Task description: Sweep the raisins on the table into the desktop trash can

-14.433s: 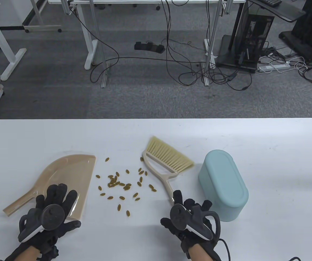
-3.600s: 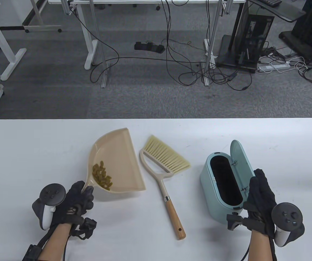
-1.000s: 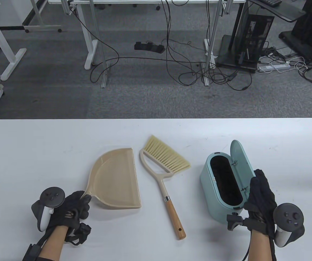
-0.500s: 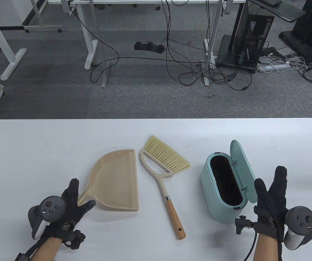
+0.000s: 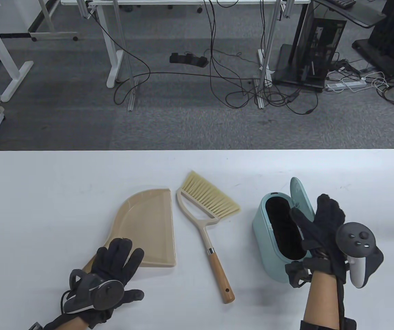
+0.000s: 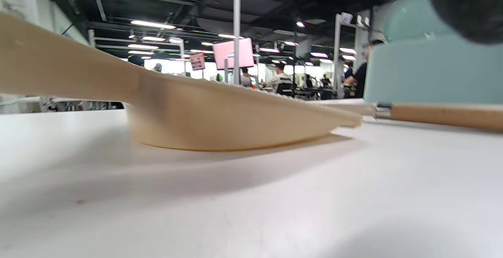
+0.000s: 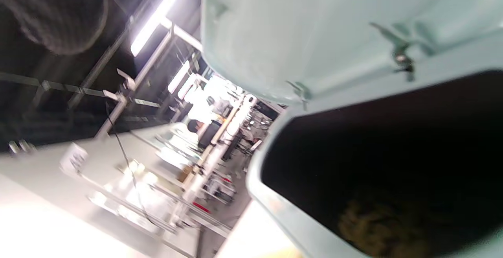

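Note:
The beige dustpan (image 5: 149, 223) lies flat and empty on the white table (image 5: 45, 192); it also shows in the left wrist view (image 6: 220, 120). My left hand (image 5: 121, 247) lies spread over its handle and grips nothing. The brush (image 5: 207, 213) lies beside the pan. The teal trash can (image 5: 269, 240) stands at the right with its lid (image 5: 298, 190) raised. My right hand (image 5: 312, 213) holds the lid, fingers over its top edge, thumb on the inner side. Raisins (image 7: 377, 218) lie in the can's dark inside. No raisins show on the table.
The brush's wooden handle (image 5: 221, 275) points to the table's front edge; it also shows in the left wrist view (image 6: 444, 114), with the trash can (image 6: 432, 69) behind it. Beyond the table's far edge are desk legs and cables on grey carpet.
The raisins went from table to dustpan to can. In the last second my left hand let go of the dustpan handle and spread over it; my right hand moved onto the lid, which now stands more upright.

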### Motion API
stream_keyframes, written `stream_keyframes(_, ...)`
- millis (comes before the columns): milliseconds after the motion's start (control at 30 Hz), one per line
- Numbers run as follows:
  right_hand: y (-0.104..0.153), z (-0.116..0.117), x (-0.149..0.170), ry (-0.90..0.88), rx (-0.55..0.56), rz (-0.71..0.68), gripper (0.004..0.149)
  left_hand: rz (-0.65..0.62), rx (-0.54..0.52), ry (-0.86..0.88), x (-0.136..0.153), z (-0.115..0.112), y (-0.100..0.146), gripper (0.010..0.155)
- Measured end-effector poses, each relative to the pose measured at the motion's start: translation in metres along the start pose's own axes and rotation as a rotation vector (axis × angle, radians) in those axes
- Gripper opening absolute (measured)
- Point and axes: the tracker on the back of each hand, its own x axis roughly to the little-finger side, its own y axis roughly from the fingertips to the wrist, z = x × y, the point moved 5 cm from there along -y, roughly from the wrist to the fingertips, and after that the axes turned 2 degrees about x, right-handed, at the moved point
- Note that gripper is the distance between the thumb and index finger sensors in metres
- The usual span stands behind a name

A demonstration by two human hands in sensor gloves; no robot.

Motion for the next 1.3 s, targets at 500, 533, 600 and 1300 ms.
stream_keyframes(500,0.027,0.103,-0.013,0.611,0.030,-0.221,0.088,-0.011,0.083,-0.021,0.003,-0.018,-0.002,0.099)
stream_keyframes(533,0.028,0.106,-0.012,0.648,0.045,-0.216,0.088,-0.017,0.092,-0.032,0.001,-0.020,-0.002,0.099)
stream_keyframes(600,0.029,0.108,-0.013,0.717,0.071,-0.222,0.087,-0.025,0.103,-0.044,-0.001,-0.022,-0.002,0.099)
stream_keyframes(1300,0.025,0.112,-0.009,0.766,-0.003,-0.083,0.079,-0.018,0.080,-0.054,-0.005,-0.014,0.001,0.097)
